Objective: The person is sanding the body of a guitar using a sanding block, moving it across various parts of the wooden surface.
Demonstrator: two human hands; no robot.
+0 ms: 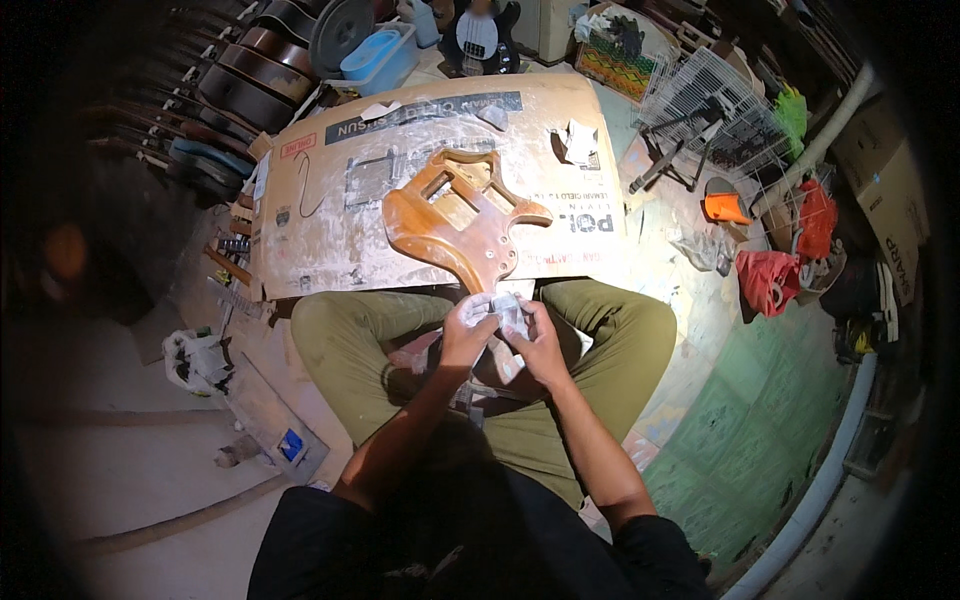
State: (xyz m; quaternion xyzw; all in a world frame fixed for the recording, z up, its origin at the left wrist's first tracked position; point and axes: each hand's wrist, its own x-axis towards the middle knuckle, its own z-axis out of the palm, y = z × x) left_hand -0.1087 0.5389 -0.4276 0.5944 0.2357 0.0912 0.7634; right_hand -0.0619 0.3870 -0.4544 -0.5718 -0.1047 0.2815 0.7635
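Observation:
A brown wooden electric guitar body (430,225) with cut-out cavities lies on a flattened cardboard sheet, its neck end pointing toward me. Over the neck, between my knees, a small grey folded piece that looks like sandpaper (508,309) is pinched in my fingers. My left hand (468,332) is closed at its left edge, thumb pointing inward. From the other side my right hand (540,348) grips it with thumb and fingers. Pale dust coats my fingertips. Both hands and the piece hide part of the neck below.
Dusty printed cardboard (310,235) spreads in front of my crossed legs, with a grey scrap (492,117) on it. Several guitars (250,85) stand at the far left. To the right are a wire rack (715,105), an orange item (727,205) and a red bag (768,280).

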